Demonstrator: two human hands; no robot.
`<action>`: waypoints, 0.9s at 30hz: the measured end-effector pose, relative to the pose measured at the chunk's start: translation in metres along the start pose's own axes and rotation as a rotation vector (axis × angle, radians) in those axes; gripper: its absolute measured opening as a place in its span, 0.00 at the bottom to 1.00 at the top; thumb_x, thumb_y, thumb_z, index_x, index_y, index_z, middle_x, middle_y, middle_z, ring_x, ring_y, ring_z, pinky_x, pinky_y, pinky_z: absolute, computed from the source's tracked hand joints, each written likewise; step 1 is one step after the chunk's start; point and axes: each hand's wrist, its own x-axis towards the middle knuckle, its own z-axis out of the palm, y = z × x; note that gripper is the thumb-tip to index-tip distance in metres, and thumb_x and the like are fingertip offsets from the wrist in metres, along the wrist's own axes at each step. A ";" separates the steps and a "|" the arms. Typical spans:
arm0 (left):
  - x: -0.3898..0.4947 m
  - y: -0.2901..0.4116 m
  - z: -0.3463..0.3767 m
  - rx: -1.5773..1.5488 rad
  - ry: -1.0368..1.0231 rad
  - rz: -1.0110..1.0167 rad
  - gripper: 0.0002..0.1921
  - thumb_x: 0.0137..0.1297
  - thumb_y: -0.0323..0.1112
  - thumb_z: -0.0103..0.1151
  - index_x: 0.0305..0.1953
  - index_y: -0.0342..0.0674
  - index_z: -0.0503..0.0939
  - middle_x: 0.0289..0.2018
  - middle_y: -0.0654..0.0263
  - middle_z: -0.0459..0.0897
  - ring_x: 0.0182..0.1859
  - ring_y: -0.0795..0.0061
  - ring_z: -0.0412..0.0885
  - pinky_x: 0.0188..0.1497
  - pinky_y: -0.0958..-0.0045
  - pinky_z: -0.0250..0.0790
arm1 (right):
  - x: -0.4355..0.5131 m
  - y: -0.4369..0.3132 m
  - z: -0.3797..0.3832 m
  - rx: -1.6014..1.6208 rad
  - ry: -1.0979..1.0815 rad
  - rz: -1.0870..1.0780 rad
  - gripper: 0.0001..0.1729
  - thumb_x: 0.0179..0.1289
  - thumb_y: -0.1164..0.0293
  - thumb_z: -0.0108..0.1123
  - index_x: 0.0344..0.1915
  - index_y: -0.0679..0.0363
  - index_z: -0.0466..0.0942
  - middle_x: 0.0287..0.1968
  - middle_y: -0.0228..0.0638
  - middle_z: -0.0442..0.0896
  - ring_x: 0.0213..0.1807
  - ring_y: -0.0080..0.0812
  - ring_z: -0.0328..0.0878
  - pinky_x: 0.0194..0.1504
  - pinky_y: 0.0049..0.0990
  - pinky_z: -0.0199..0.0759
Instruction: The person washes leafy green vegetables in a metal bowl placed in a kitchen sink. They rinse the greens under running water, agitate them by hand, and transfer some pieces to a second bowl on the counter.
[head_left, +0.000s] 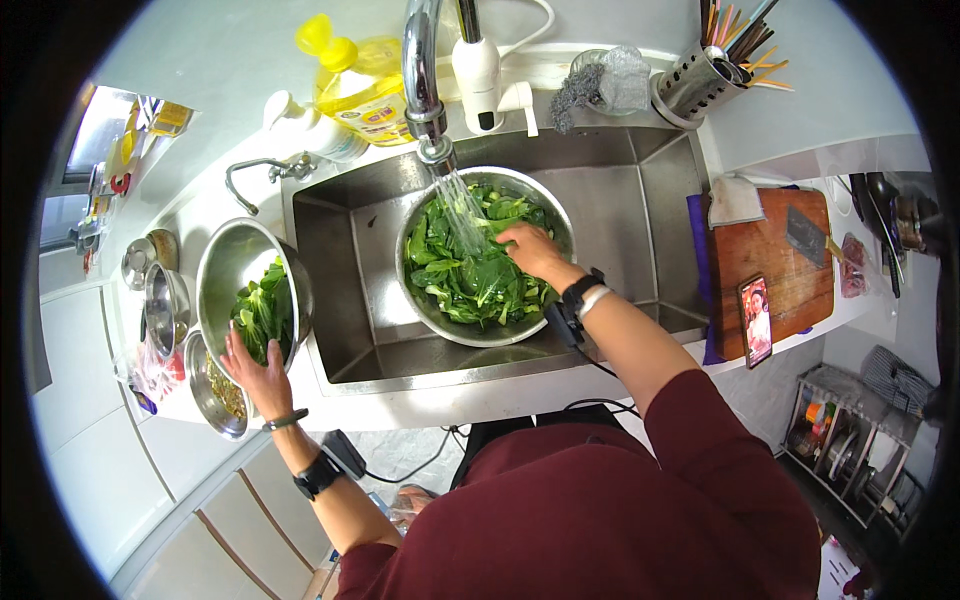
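Note:
Water (463, 217) runs from the chrome faucet (435, 150) onto leafy greens (480, 289) heaped in a large metal basin (561, 206). The basin rests inside the stainless steel sink (607, 187). My right hand (536, 251) is at the basin's right side among the leaves, its fingers bent around a pale green stem or leaf. On the counter left of the sink, a metal bowl (225, 259) leans towards the sink with more greens (261, 307) inside. My left hand (259, 371) is at its near rim, fingers spread, close to those greens.
A wooden cutting board (757, 259) right of the sink carries a cleaver (806, 234), a cloth (736, 201) and a phone (756, 319). Yellow detergent (364, 86) and a chopstick holder (697, 86) stand behind the sink. Smaller metal bowls (166, 307) sit at far left.

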 end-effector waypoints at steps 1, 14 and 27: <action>-0.009 0.009 -0.002 0.002 0.106 0.031 0.34 0.60 0.36 0.60 0.67 0.45 0.60 0.65 0.53 0.64 0.70 0.51 0.54 0.73 0.52 0.39 | 0.008 -0.003 0.005 -0.053 0.001 -0.042 0.18 0.58 0.76 0.53 0.48 0.50 0.81 0.60 0.38 0.73 0.65 0.39 0.65 0.62 0.37 0.61; -0.050 0.178 0.090 -1.094 -0.535 -0.107 0.20 0.60 0.25 0.58 0.55 0.41 0.75 0.56 0.61 0.76 0.56 0.70 0.74 0.59 0.73 0.64 | 0.010 -0.034 0.019 0.340 0.290 -0.019 0.08 0.52 0.79 0.62 0.34 0.56 0.80 0.34 0.33 0.81 0.39 0.34 0.79 0.41 0.30 0.73; -0.051 0.224 0.174 -1.236 -0.756 -0.359 0.20 0.68 0.39 0.54 0.57 0.35 0.71 0.47 0.66 0.78 0.46 0.77 0.73 0.51 0.74 0.66 | -0.014 -0.061 0.014 1.389 0.067 0.169 0.08 0.64 0.68 0.59 0.40 0.60 0.77 0.36 0.26 0.77 0.41 0.21 0.70 0.46 0.22 0.64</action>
